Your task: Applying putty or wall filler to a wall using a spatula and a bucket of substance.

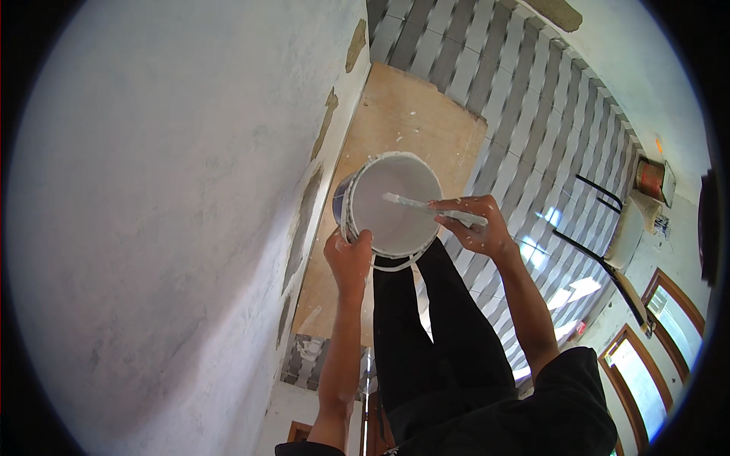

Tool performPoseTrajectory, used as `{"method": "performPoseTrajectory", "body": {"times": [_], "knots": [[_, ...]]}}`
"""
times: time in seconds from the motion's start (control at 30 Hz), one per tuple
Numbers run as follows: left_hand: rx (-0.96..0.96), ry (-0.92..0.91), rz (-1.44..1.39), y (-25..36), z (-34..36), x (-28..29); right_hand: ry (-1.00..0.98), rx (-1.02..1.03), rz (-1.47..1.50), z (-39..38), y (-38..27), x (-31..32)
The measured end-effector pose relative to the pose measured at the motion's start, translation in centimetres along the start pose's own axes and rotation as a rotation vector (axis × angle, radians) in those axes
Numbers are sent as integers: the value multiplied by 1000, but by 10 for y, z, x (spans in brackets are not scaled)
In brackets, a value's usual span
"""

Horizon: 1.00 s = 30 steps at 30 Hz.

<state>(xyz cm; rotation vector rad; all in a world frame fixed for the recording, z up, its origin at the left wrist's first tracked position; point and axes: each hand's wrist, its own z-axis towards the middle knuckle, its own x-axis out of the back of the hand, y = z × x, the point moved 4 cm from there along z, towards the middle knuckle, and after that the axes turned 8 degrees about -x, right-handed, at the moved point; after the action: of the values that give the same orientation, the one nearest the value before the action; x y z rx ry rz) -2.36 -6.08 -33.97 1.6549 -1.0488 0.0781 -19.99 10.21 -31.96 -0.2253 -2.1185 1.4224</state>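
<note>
A round, paint-smeared bucket is tilted so that its whitish inside faces up at me. My left hand is closed on the near left part of its rim, with the thumb over the edge. The bucket's pale handle hangs down at the near side. In my right hand is a white-coated paintbrush, gripped by its handle. Its tip points left over the bucket's mouth; whether it touches the inside I cannot tell. How much white paint the bucket holds is not plain.
A whitish wall with patches of flaked plaster rises along the left. Below the bucket lies a tan board with white specks, on a grey-and-white patterned tile floor. At the far right stand a reddish container and wood-framed openings.
</note>
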Motion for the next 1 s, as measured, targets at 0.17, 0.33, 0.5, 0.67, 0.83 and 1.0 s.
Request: {"method": "performPoseTrajectory", "body": {"times": [0.17,0.33,0.5,0.67,0.83,1.0], "knots": [[91,-82,92,-2,4,-1,23,-47,-68,5,-6,9],[75,-27,35,-4,3,2,77,-100,-8,4,-10,19],[15,21,-9,5,3,10,122,-145,87,-2,-21,27],[25,6,89,30,2,18,206,-147,160,-5,-32,39],[-37,23,86,29,5,20,155,26,96,-7,-42,46],[-56,57,57,23,6,13,143,-8,93,-7,-44,46]]}}
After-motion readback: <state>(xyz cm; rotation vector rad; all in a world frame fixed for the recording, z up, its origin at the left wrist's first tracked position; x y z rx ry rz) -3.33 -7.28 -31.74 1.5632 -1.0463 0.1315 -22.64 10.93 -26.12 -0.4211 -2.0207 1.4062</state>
